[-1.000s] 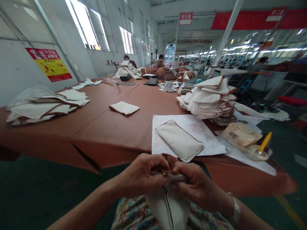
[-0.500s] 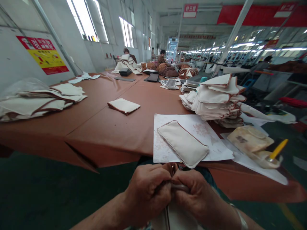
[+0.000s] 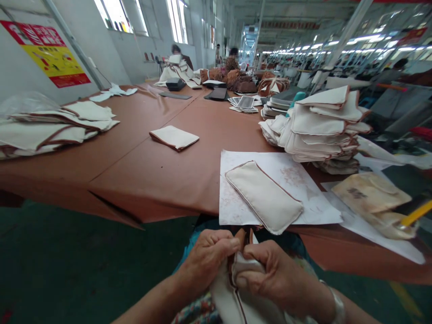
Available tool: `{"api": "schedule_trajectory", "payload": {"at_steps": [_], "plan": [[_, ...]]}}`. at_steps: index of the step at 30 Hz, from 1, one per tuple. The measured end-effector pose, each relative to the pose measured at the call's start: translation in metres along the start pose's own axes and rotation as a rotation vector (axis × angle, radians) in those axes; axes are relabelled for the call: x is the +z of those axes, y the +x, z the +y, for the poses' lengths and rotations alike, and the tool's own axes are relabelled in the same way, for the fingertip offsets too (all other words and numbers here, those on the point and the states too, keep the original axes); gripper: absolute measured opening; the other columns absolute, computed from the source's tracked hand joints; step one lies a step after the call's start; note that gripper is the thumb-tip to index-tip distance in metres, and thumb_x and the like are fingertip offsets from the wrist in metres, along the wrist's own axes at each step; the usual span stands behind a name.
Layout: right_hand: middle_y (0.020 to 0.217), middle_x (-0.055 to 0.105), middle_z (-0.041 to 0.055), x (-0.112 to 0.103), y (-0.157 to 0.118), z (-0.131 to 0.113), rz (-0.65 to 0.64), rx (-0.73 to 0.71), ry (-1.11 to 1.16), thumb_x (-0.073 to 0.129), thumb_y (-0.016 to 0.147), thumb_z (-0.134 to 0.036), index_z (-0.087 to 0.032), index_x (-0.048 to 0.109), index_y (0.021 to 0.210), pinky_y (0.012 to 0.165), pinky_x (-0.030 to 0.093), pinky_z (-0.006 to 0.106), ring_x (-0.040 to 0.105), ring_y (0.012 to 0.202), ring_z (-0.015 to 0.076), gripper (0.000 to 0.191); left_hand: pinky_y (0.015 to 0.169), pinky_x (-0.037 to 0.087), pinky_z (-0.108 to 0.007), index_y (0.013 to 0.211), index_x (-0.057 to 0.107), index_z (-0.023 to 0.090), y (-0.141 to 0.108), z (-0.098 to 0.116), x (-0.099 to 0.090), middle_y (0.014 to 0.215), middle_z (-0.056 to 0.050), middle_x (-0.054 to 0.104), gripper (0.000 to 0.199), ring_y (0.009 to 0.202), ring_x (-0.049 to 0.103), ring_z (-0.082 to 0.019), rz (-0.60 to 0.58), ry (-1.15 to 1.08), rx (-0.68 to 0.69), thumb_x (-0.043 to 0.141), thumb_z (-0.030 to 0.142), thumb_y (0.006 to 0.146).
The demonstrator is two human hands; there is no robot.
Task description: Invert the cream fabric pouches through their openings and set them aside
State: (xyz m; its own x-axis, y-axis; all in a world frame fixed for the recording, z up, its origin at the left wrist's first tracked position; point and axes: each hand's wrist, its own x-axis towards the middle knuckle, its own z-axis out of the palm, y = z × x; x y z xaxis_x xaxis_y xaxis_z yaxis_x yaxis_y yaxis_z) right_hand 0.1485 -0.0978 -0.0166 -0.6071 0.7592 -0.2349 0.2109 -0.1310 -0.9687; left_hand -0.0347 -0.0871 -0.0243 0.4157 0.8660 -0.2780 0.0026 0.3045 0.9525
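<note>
Over my lap hangs a cream fabric piece [image 3: 227, 294] with a dark brown seam or edge running down it. My left hand [image 3: 211, 254] pinches its upper left side, thumb on top. Closed round the upper right side, my right hand [image 3: 275, 274] holds a folded cream part between thumb and fingers. Brown material shows between the two hands at the top. Just beyond them, a flat cream pouch [image 3: 265, 195] with brown edging lies on white paper [image 3: 236, 216] at the table's front edge.
The brown-covered table [image 3: 135, 162] bears a small folded cream piece [image 3: 174, 137], a cream stack [image 3: 317, 126] at right and a cream pile [image 3: 50, 130] at left. A stained container [image 3: 371, 191] with a yellow-handled tool [image 3: 416, 213] stands front right. People are farther back.
My hands have moved slightly apart at the top, showing more of the cream piece and its dark seam. The camera view has tilted down a little.
</note>
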Motion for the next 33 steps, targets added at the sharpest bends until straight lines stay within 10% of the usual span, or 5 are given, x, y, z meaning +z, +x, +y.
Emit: {"api": "schedule_trajectory", "payload": {"at_steps": [8, 21, 28, 33], "plan": [[0.065, 0.036, -0.0030, -0.011, 0.009, 0.005, -0.114, -0.011, 0.212, 0.068, 0.080, -0.045, -0.014, 0.051, 0.067, 0.054, 0.022, 0.024, 0.028, 0.061, 0.0079, 0.038, 0.079, 0.044, -0.023, 0.111, 0.067, 0.015, 0.003, 0.024, -0.027, 0.094, -0.007, 0.060, 0.023, 0.091, 0.056, -0.015, -0.180, 0.535, 0.610, 0.060, 0.018, 0.089], [0.073, 0.050, -0.0001, -0.014, 0.017, -0.004, -0.079, -0.039, 0.122, 0.061, 0.084, -0.033, -0.012, 0.058, 0.071, 0.066, 0.036, 0.024, 0.044, 0.072, 0.0124, 0.024, 0.061, 0.032, -0.029, 0.082, 0.057, 0.014, 0.007, 0.040, -0.015, 0.082, -0.005, 0.055, 0.024, 0.072, 0.048, -0.015, -0.249, 1.101, 0.549, 0.039, 0.019, 0.096], [0.063, 0.044, -0.0065, -0.006, 0.020, 0.003, 0.029, -0.144, -0.298, 0.048, 0.075, -0.006, -0.017, 0.047, 0.067, 0.057, 0.029, 0.021, 0.036, 0.061, 0.0079, 0.014, 0.072, 0.038, -0.028, 0.080, 0.054, 0.017, 0.008, 0.016, -0.002, 0.085, -0.003, 0.057, 0.015, 0.079, 0.050, -0.016, -0.041, 0.699, 0.266, 0.046, 0.020, 0.092], [0.061, 0.037, -0.0068, -0.005, 0.013, 0.007, -0.007, -0.070, -0.285, 0.051, 0.078, -0.009, -0.018, 0.039, 0.063, 0.054, 0.025, 0.021, 0.032, 0.058, 0.0067, 0.021, 0.051, 0.032, -0.022, 0.074, 0.054, 0.015, 0.017, -0.002, 0.000, 0.062, 0.001, 0.052, 0.021, 0.053, 0.042, -0.010, -0.084, -0.046, -0.149, 0.063, 0.033, 0.079]]}}
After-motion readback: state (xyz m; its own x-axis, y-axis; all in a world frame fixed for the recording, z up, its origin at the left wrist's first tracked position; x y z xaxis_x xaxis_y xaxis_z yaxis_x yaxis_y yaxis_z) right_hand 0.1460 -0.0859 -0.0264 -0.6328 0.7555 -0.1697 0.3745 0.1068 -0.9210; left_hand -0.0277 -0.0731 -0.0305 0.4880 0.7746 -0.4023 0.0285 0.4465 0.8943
